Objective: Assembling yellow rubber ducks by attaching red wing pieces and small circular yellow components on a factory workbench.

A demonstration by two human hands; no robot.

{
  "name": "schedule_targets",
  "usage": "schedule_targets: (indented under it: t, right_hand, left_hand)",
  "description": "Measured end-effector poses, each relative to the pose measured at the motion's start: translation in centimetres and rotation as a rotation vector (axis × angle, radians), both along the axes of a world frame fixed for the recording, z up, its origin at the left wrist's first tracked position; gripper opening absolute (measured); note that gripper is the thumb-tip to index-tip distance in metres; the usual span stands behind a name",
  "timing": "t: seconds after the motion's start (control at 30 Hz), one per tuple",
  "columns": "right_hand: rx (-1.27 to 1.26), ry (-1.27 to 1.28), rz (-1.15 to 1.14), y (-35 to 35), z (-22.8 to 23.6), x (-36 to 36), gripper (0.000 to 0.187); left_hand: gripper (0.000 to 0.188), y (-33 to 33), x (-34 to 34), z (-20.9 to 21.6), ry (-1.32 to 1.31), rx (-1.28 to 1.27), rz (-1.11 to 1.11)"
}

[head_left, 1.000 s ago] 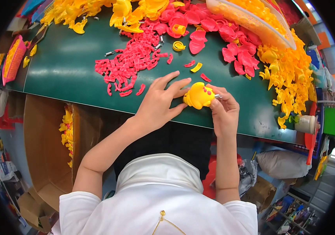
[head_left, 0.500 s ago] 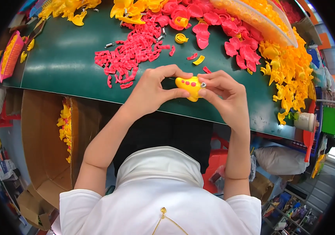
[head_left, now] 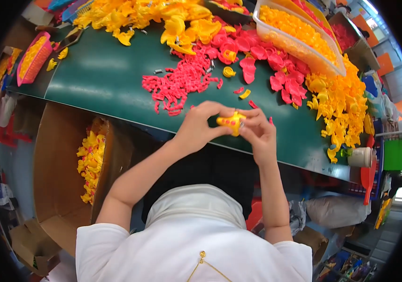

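Observation:
Both hands meet just over the near edge of the green table (head_left: 107, 89). Between them is a small yellow plastic toy (head_left: 230, 122) with a row of red spots on its side. My left hand (head_left: 200, 126) pinches its left end between thumb and fingers. At the other end, the fingertips of my right hand (head_left: 260, 134) close on the toy, where a small shiny metal bit shows at the thumb. Beyond the hands lies a heap of small curved red plastic strips (head_left: 182, 84), with a few metal cylinders (head_left: 158, 71) beside it.
Yellow plastic parts (head_left: 339, 110) are piled at the right, below a white basket (head_left: 299, 49) of yellow pieces. Red shell-shaped parts (head_left: 276, 61) lie near it. A pink basket (head_left: 34, 58) stands far left. Beside my left arm is a cardboard box (head_left: 53, 160) containing yellow toys.
The whole view has shifted, so the table's things sit lower in the picture and more of the far side shows. Both hands still hold the toy, with my right fingers closer around it.

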State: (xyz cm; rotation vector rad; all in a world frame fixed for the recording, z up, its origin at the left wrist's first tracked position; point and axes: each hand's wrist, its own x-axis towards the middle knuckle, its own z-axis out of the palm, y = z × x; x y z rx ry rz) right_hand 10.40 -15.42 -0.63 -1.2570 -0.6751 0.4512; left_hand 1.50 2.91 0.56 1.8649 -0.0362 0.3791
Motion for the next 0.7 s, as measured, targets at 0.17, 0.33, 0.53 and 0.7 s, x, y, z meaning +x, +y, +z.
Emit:
schedule_targets:
  t: [0.17, 0.33, 0.53, 0.7]
  right_hand:
    - [0.038, -0.064, 0.136, 3.5, 3.8, -0.1, 0.016]
    - [-0.558, -0.735, -0.286, 6.7, 3.4, 7.7, 0.015]
    - [-0.658, -0.963, -0.303, 10.2, 2.4, 9.2, 0.014]
    - [-0.528, -1.076, -0.329, 15.0, 2.7, 8.2, 0.018]
  left_hand:
    - [0.026, 6.7, -9.4, 3.2, 0.044, -0.140, 0.418]
    - [0.022, 14.7, -19.9, 4.7, 0.840, 0.737, 0.990]
    - [0.018, 16.9, -19.5, 0.3, 0.999, 0.857, 0.912]
    - [0.015, 13.9, -4.9, 5.6, 0.249, 0.672, 0.697]
